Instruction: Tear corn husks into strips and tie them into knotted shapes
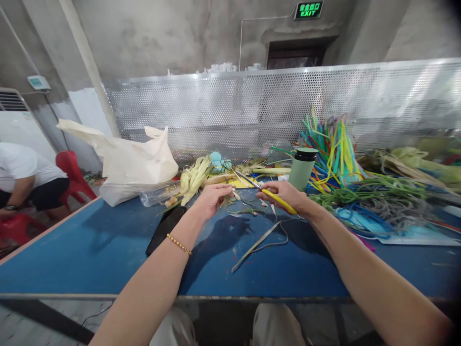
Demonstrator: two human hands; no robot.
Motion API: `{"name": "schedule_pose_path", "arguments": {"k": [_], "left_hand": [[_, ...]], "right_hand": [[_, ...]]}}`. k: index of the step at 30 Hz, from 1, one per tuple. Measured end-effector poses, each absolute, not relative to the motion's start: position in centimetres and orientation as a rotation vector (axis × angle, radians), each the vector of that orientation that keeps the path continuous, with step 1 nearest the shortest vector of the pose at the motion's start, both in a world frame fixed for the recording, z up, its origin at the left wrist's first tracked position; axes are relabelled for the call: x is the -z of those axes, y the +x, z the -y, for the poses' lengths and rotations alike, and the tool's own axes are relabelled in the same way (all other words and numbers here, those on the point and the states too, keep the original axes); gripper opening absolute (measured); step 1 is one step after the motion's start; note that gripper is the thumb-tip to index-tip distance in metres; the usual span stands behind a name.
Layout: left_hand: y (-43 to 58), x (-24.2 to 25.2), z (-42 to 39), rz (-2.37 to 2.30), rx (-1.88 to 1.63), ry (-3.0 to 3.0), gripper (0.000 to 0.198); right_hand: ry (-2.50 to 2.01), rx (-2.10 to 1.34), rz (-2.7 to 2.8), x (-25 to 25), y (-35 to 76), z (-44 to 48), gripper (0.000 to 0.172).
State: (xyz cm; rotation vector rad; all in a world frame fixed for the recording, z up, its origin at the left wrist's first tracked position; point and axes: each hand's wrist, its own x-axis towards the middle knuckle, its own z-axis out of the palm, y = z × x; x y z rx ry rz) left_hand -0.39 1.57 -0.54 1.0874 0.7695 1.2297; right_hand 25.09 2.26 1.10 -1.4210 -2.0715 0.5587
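I have the yellow-handled scissors (276, 198) in my right grip (288, 191), closed around the handles, above the middle of the table (108, 259); the blades reach toward ten o'clock. My left grip (211, 198) is at nine o'clock from them, fingers narrowed beside a small pale scrap (236, 193); I cannot tell whether it holds it.

Reading the clock from the scissors, a green tumbler (301, 174) stands upright at two o'clock, its black lid (306, 154) hiding the contents. At nine, a clear plastic bottle (156, 193) lies on its side, its contents too blurred for me to tell. Behind it, between nine and ten, sits a bulging whitish plastic bag (135, 163); I cannot see into it.

A pale, husk-like bundle (194, 180) lies near the bottle. Bright strips (336, 149) rise beyond the tumbler at two, and green and grey cords (382, 202) heap up at three. A flat black object (165, 230) rests near eight, and a thin greyish strip (252, 252) curls across the blue surface between six and seven.

A perforated metal panel (216, 110) backs the table at twelve, a lit exit sign (309, 10) above it toward one. Far off at nine, a person in a white shirt (21, 166) bends beside a red chair (74, 175).
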Motion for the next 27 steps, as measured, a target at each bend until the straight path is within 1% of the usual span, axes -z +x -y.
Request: {"name": "schedule_pose_path", "arguments": {"k": [2,4,7,9,11,14,16,17,18,20,22,24,27], "left_hand": [[-0.5,0.5,-1.6,-0.737,-1.214,1.065,0.013],[-0.5,0.4,-1.5,-0.704,-1.207,1.062,0.012],[-0.4,0.3,-1.4,-0.673,-1.202,1.059,0.015],[-0.1,0.2,-1.1,-0.674,-1.2,1.039,0.016],[0.2,0.2,-0.8,-0.69,-1.198,1.016,0.017],[0.9,0.3,-0.5,-0.718,-1.229,0.981,0.018],[1.5,0.7,-0.4,-0.728,-1.285,0.949,0.017],[1.8,0.9,-0.3,-0.733,-1.305,0.937,0.016],[2.1,1.1,-0.3,-0.735,-1.31,0.929,0.015],[2.6,1.5,-0.3,-0.727,-1.3,0.926,0.015],[2.8,1.8,-0.2,-0.705,-1.282,0.932,0.016],[2.9,1.9,-0.1,-0.686,-1.27,0.946,0.018],[2.9,1.8,0.1,-0.682,-1.248,0.996,0.015]], "right_hand": [[-1.626,-0.167,2.055,-0.3,25.5,-3.6,0.048],[-1.854,0.046,2.054,0.3,25.8,-4.4,0.042],[-2.072,0.134,2.127,1.1,25.8,-4.6,0.042],[-2.103,0.126,2.214,1.4,25.7,-4.3,0.04],[-2.091,0.137,2.29,1.3,25.6,-3.9,0.037],[-2.028,0.274,2.256,0.5,25.3,-3.1,0.036],[-1.824,0.317,2.17,-0.3,24.4,-2.6,0.034],[-1.661,0.258,2.112,-0.7,23.8,-2.3,0.034],[-1.509,0.125,2.083,-1.0,23.1,-2.1,0.036],[-1.282,-0.241,2.068,-1.3,21.6,-1.7,0.04],[-1.132,-0.511,2.005,-1.1,20.3,-1.4,0.036],[-1.078,-0.614,1.94,-0.9,19.6,-1.2,0.033],[-1.088,-0.614,1.889,-0.7,19.4,-1.0,0.031]]}}
